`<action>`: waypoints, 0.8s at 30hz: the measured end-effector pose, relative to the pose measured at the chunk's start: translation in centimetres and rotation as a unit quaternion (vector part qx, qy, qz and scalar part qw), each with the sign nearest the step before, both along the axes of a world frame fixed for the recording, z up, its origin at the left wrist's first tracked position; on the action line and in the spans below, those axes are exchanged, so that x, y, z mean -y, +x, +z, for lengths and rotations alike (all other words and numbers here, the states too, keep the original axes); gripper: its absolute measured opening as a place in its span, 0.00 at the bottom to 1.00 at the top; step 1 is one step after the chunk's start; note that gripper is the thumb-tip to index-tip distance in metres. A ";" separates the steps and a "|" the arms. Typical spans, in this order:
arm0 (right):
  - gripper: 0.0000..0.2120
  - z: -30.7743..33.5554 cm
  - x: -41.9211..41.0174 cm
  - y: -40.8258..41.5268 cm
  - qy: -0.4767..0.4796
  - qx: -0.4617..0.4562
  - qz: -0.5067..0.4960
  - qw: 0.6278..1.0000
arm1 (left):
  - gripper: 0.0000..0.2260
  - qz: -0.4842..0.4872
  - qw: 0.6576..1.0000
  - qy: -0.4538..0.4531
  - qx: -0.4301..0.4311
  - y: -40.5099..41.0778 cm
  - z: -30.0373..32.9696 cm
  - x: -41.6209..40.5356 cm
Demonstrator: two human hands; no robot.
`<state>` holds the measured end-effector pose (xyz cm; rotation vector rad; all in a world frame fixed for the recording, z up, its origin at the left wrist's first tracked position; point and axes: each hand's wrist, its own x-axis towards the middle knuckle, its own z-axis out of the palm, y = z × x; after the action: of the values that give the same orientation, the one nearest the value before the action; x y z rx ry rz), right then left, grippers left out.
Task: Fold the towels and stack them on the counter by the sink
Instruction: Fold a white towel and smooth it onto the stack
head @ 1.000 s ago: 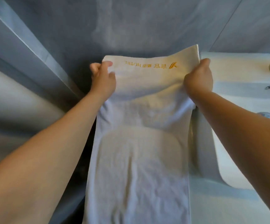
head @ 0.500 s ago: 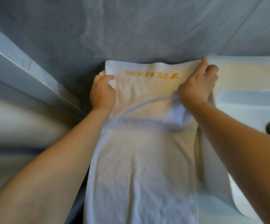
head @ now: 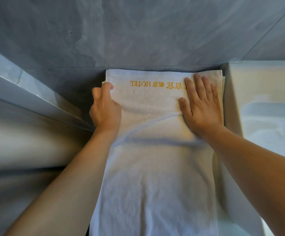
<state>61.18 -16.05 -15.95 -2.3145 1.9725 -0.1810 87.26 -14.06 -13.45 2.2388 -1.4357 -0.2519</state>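
Observation:
A white towel [head: 155,167] with gold embroidered lettering lies lengthwise on the dark counter [head: 80,86], its far end folded over and reaching the back wall. My left hand [head: 105,108] grips the towel's far left edge with curled fingers. My right hand [head: 201,106] lies flat on the far right part of the towel, fingers straight, pressing it down and covering the end of the lettering. More towel layers show under the top one at the far right corner.
A white sink basin [head: 264,103] stands right of the towel, its drain just visible at the right edge. A grey stone wall [head: 138,31] rises behind. A slanted grey ledge [head: 27,92] runs along the left.
The towel's far end has come down from the air onto the counter against the wall. My right hand let go of the corner and now lies flat on it.

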 end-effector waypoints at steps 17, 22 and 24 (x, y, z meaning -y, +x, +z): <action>0.39 -0.9 1.0 -0.2 0.025 0.025 -0.006 0.999 | 0.26 -0.357 0.920 0.018 0.163 -5.6 -2.0 -3.5; 0.33 -0.8 1.6 -1.0 0.026 0.117 -0.004 0.993 | 0.38 -0.360 0.909 0.073 0.198 -3.1 -4.0 -1.8; 0.34 -0.8 2.0 -1.3 0.044 0.110 0.001 0.993 | 0.40 -0.406 0.888 0.051 0.211 -3.7 -3.6 -1.9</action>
<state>59.87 -18.05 -16.78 -2.1403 1.8325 -0.3260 83.55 -12.12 -17.04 1.6846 -2.6072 -0.0956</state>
